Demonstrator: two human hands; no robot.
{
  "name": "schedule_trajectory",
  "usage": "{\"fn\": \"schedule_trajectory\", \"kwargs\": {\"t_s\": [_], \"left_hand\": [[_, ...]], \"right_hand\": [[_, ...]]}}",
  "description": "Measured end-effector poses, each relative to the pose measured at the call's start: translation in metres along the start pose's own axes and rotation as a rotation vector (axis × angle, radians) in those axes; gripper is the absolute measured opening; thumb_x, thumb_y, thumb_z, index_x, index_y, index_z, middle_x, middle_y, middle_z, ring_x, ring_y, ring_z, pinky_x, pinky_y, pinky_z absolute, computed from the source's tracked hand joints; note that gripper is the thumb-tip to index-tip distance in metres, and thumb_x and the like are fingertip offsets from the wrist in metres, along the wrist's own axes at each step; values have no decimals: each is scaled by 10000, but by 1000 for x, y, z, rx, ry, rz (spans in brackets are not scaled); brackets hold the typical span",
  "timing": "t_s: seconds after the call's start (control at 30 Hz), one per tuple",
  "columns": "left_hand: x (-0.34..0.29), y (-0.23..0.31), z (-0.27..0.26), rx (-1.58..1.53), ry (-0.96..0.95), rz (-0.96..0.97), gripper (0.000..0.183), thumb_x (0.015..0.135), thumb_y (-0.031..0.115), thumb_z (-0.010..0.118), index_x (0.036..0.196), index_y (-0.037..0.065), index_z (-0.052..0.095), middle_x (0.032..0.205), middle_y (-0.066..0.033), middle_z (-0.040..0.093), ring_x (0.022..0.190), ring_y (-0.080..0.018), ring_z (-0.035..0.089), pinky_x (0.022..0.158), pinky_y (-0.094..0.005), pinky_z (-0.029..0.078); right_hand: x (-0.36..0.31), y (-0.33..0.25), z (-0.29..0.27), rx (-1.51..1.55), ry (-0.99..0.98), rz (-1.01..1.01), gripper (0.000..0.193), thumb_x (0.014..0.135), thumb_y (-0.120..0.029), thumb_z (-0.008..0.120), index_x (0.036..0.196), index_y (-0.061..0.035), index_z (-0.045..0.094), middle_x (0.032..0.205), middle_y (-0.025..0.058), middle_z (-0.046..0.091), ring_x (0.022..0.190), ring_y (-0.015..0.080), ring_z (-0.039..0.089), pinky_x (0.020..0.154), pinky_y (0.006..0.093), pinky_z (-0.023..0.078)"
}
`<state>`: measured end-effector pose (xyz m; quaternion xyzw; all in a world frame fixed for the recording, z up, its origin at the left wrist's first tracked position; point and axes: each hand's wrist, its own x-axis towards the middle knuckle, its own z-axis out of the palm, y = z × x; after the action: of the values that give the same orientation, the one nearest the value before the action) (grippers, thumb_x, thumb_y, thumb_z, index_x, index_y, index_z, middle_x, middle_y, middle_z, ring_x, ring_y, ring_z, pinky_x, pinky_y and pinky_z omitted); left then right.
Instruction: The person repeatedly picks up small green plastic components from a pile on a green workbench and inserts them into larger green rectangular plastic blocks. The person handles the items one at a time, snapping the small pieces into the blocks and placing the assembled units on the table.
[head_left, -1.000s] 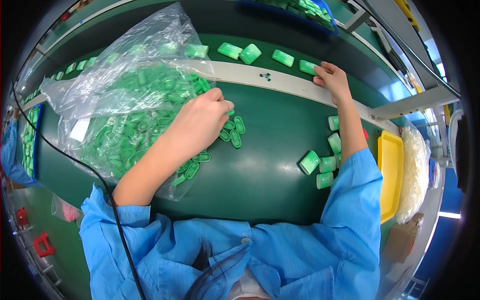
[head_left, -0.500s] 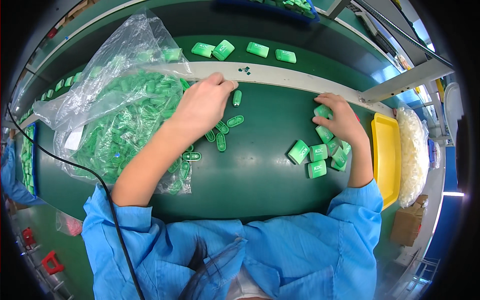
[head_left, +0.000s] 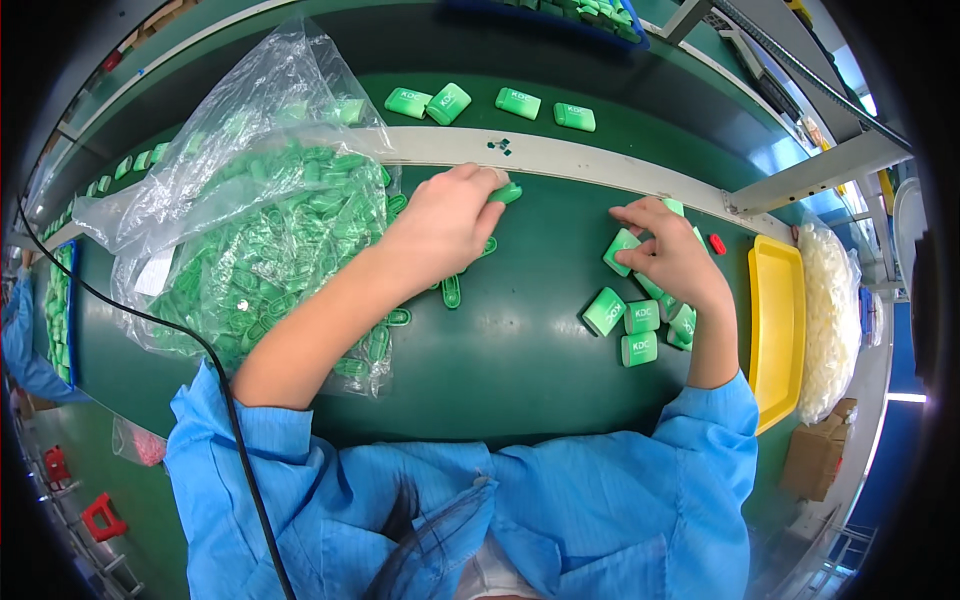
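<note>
My left hand (head_left: pixel 440 222) pinches a small green oval plastic piece (head_left: pixel 509 192) near the bench's far rail. At the right, my right hand (head_left: pixel 677 258) has thumb and fingers round a green rounded plastic case (head_left: pixel 621 251), tilted above a group of similar green cases (head_left: pixel 639 348). Left of my left hand lies a large clear plastic bag (head_left: pixel 255 230) full of green oval pieces. Several loose oval pieces (head_left: pixel 451 292) lie partly under my left wrist. My right hand and wrist hide part of the group of cases.
Beyond the white rail (head_left: pixel 560 155), finished-looking green cases (head_left: pixel 518 102) stand in a row on a green strip. A yellow tray (head_left: pixel 775 330) and a bag of whitish pieces (head_left: pixel 826 320) are at the right. A black cable (head_left: pixel 215 370) crosses my left sleeve. A small red piece (head_left: pixel 717 244) lies near the tray.
My left hand has moved right and now holds the oval piece that lay by the rail. My right hand has lifted a green case slightly left, away from the group.
</note>
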<state>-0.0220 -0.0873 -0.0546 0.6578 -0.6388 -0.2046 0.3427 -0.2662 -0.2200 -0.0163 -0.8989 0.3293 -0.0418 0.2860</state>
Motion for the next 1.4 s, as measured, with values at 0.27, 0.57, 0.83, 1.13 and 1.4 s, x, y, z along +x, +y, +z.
{"fn": "schedule_trajectory", "kwargs": {"t_s": [0.27, 0.57, 0.83, 1.13, 1.4], "left_hand": [[-7, -6, 2, -1251, -187, -394, 221, 889, 142, 608, 1040, -19, 590, 950, -67, 621, 820, -134, 628, 759, -249, 529], [-10, -9, 11, -1078, 21, -321, 253, 898, 115, 607, 1107, -22, 572, 1032, -91, 640, 892, -141, 635, 808, -270, 525], [-15, -4, 17, -886, 161, -218, 266, 876, 45, 623, 1127, -40, 595, 1026, -102, 662, 933, -135, 633, 841, -256, 513], [-19, 6, 12, -583, 202, -112, 284, 849, 16, 646, 1122, -52, 608, 1019, -110, 673, 917, -125, 639, 832, -256, 527], [-25, 6, 19, -195, 288, 108, 333, 866, 22, 606, 1195, -13, 573, 946, -167, 677, 739, -181, 662, 672, -281, 532]], "right_hand": [[-7, -6, 12, -118, 43, 20, 374, 676, -27, 754, 1015, 19, 603, 893, 82, 604, 734, 145, 555, 646, 271, 471], [29, -56, 53, 1023, 218, 10, 284, 828, 9, 647, 1097, 25, 558, 924, 69, 650, 795, 107, 622, 713, 237, 517], [33, -50, 74, 1074, 144, 43, 268, 820, 41, 645, 1075, 23, 561, 952, 88, 656, 843, 119, 632, 754, 244, 527], [28, -48, 73, 985, 188, -61, 270, 801, 66, 659, 1055, 23, 576, 968, 103, 660, 903, 135, 638, 820, 252, 527], [27, -50, 73, 924, 206, -71, 263, 797, 62, 667, 1046, 32, 586, 979, 113, 665, 903, 136, 644, 824, 246, 528]]}}
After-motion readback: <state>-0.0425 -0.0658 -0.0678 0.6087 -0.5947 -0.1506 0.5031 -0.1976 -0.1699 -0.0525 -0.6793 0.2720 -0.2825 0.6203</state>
